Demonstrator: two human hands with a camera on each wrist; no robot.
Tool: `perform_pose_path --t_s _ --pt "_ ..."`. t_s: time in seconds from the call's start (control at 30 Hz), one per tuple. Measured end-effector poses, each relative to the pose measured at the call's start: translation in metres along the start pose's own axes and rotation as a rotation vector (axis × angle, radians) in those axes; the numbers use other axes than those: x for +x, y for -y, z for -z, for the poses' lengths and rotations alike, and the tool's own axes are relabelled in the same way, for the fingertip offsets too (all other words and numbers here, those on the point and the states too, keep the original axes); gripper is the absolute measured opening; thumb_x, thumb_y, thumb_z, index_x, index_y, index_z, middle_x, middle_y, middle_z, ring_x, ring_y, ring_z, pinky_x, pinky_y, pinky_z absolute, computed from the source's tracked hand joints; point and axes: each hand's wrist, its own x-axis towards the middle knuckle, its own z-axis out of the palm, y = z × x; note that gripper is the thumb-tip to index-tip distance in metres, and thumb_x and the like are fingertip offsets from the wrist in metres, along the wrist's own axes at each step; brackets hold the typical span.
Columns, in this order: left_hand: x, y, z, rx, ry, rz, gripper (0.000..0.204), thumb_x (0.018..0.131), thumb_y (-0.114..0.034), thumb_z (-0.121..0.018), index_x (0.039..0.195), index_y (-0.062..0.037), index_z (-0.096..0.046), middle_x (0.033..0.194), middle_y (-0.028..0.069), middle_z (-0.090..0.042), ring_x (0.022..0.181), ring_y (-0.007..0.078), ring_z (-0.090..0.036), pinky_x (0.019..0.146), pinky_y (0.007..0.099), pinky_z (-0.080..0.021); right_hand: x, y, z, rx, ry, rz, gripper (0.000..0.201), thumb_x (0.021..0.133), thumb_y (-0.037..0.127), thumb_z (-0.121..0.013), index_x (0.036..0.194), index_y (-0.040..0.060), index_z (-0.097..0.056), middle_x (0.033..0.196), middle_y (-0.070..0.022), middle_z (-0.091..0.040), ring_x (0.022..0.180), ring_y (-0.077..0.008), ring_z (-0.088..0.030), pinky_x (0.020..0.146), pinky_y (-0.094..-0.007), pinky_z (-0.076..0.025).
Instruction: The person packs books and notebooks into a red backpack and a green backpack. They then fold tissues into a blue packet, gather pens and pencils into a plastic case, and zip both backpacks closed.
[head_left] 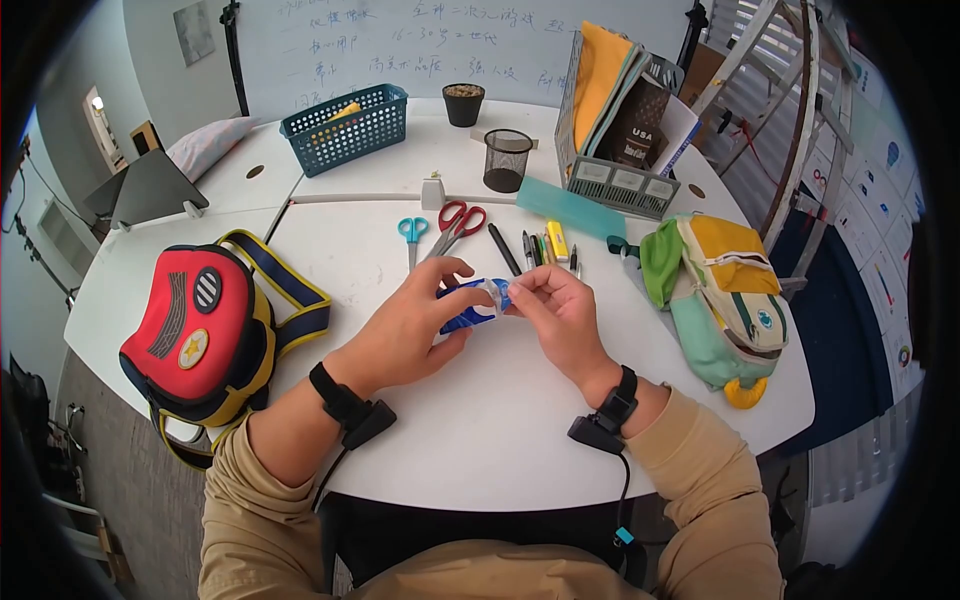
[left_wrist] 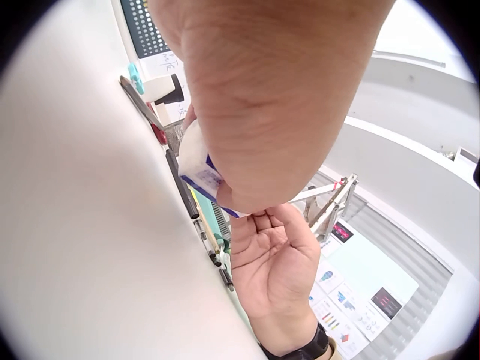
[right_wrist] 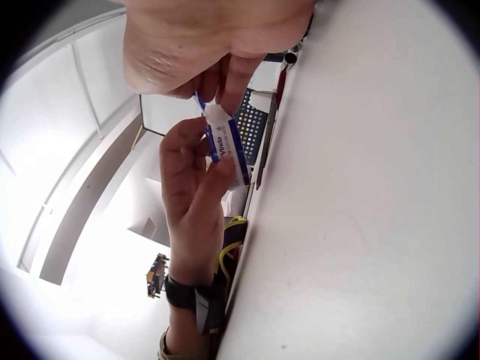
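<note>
- White table (head_left: 480, 430), whiteboard (head_left: 430, 50) behind its far edge.
- Blue-and-white packet (right_wrist: 227, 139) held above the table, well in from its near edge.
- Left hand (head_left: 412, 318) grips it, fingers curled; right hand (head_left: 562, 318) pinches 1 end.
- Probably light, soft, its film slippery; best held gently by the sides.

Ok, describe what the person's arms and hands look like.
Tan sleeves, pushed up; bare hands. On both sides, a black wrist strap bears a boxy black unit, trailing a thin black cable. The right cable carries a blue clip.
</note>
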Motion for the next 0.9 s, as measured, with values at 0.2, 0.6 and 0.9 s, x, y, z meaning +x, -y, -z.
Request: perform_pose_path --t_s 0.2,0.6,0.9 --pt "-0.0006 0.0023 -0.0004 0.000 0.007 -0.025 0.042 0.090 0.001 -0.082 0.129 -0.0133 -0.077 0.148 0.0194 -0.057 0.128 0.0384 -0.067 0.110 0.0453 -0.060 -0.0004 -0.0020 0.0009 0.004 0.006 -0.004 0.014 0.112 0.008 -0.077 0.116 -0.0036 -0.071 0.110 -0.0083 -0.077 0.100 -0.0132 -0.076 0.093 -0.0299 -0.066" --pt "-0.0035 0.0070 0.0000 -0.031 0.013 -0.012 0.040 0.088 -0.002 -0.083 0.126 -0.0093 -0.074 0.143 0.0189 -0.058 0.129 0.0395 -0.067 0.111 0.0455 -0.059 -0.0003 -0.0015 0.0016 -0.045 0.004 0.014 0.015 0.111 0.011 -0.079 0.114 -0.0019 -0.072 0.109 -0.0069 -0.076 0.094 -0.0118 -0.076 0.086 -0.0298 -0.069" --pt "-0.0037 0.0064 0.0010 -0.053 0.045 0.006 0.042 0.085 -0.007 -0.085 0.124 -0.0076 -0.068 0.137 0.0177 -0.058 0.122 0.0392 -0.067 0.104 0.0439 -0.061 -0.0008 -0.0024 0.0024 -0.053 0.027 0.000 0.016 0.111 0.013 -0.080 0.115 -0.0005 -0.071 0.109 -0.0055 -0.075 0.094 -0.0107 -0.075 0.083 -0.0293 -0.068"
